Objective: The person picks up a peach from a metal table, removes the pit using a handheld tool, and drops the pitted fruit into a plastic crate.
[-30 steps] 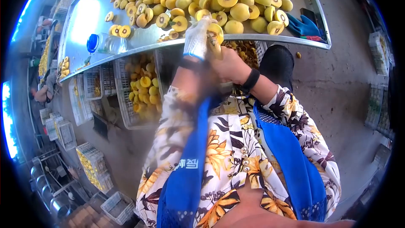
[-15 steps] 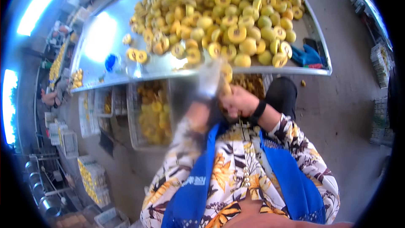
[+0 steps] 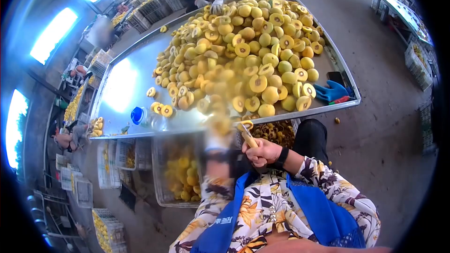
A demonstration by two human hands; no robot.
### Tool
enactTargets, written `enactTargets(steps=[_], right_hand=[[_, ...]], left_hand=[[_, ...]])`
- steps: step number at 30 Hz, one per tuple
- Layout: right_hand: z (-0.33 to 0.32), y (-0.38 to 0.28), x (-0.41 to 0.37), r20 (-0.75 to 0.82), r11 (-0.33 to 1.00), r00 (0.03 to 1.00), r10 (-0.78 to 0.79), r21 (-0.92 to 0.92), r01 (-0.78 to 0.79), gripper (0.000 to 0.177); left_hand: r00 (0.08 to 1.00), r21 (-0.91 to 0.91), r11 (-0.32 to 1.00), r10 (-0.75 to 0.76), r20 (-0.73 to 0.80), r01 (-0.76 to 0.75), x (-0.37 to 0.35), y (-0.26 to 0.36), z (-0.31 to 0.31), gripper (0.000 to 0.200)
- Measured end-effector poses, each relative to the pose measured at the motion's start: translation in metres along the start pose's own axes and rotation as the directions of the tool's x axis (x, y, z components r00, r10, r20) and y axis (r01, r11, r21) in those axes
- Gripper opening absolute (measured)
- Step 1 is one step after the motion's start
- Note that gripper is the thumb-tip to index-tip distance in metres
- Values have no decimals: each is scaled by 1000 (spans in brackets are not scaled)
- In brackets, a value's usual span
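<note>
My right hand (image 3: 265,153) is closed around the wooden handle of a pitting tool (image 3: 251,139). Its metal end points up towards the table edge, with a yellow rim of fruit at the tip. My left hand (image 3: 215,136), in a pale glove, is smeared by motion at the front edge of the metal table (image 3: 183,129). Yellow shows over its fingers, and I cannot tell whether they hold a fruit. Beyond both hands lies a large heap of halved yellow peaches (image 3: 258,83), many showing brown centres.
Below the table stand a crate of yellow fruit (image 3: 185,178) and a container of brownish scraps (image 3: 276,133). A blue glove (image 3: 330,91) and a blue-capped bottle (image 3: 137,115) lie on the table. Across it, a person's gloved hand (image 3: 217,5) touches the heap.
My hands have parted: the left has moved left, away from the right and the fruit between them. The pitting tool now shows in my right hand. The view has tilted up, revealing the person opposite.
</note>
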State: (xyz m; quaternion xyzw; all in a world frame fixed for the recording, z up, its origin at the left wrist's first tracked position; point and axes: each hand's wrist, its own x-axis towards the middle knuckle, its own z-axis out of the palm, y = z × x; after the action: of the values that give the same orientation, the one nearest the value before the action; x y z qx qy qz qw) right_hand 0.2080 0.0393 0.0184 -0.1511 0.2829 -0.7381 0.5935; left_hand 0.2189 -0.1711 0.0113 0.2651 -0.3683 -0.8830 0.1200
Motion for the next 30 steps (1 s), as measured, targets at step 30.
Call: enactTargets(steps=[30], right_hand=[[-4, -16, -15, -427, 314, 684, -592, -903, -292, 45]], left_hand=[[868, 916, -90, 295, 399, -390, 69, 37, 22, 52]])
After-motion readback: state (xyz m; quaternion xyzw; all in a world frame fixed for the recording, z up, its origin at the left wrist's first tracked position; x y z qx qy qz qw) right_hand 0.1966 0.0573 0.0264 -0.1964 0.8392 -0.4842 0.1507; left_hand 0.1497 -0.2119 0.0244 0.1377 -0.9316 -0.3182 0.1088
